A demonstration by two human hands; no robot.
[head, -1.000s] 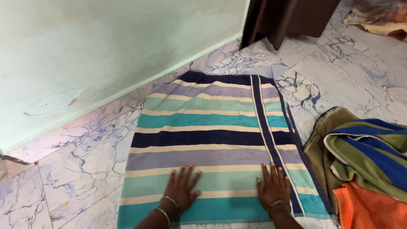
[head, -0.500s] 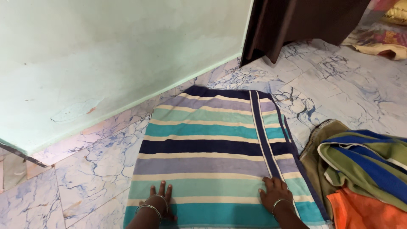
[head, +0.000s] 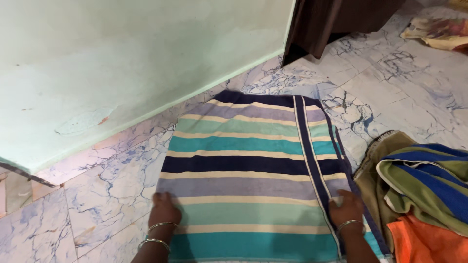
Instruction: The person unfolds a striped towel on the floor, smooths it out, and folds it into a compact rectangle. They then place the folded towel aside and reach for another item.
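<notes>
On the marbled floor [head: 97, 195] beside the green wall [head: 122, 58], our left hand [head: 163, 210] and right hand [head: 346, 208] each close a grip on the striped towel [head: 248, 165]'s side edges; other cloths [head: 424, 185] lie right.

Both hands, left [head: 163, 210] and right [head: 347, 208], now out at the striped towel's [head: 248, 170] side edges.
</notes>
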